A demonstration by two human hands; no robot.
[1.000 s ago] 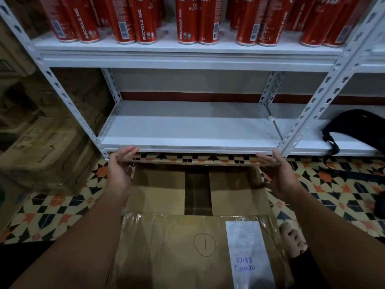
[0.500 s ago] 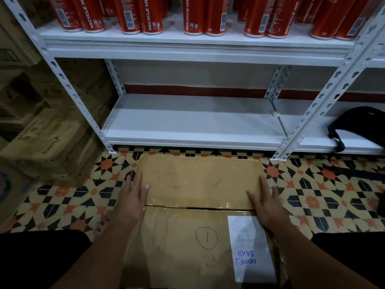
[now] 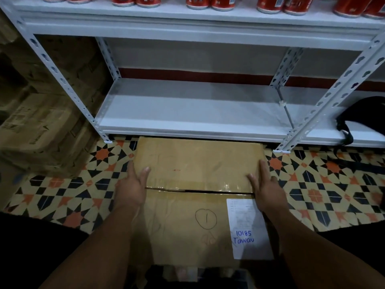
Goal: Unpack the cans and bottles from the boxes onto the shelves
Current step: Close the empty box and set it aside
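**Closed carton held at both ends before the shelving**

A flat brown cardboard box (image 3: 198,184) is seen on the patterned tile floor (image 3: 325,184), its far edge just beside the lower white metal shelf (image 3: 187,113). Its two glossy taped flaps are shut, with a dark seam between them; a circled "1" and a white label (image 3: 248,228) are borne on the near flap. The left hand (image 3: 133,186) and right hand (image 3: 263,188) are laid on the far flap's ends, fingers straight, nothing gripped. Red cans (image 3: 210,2) are ranged on the upper shelf. Stacked cartons (image 3: 41,126) are seen at left, a black bag (image 3: 362,115) at right.
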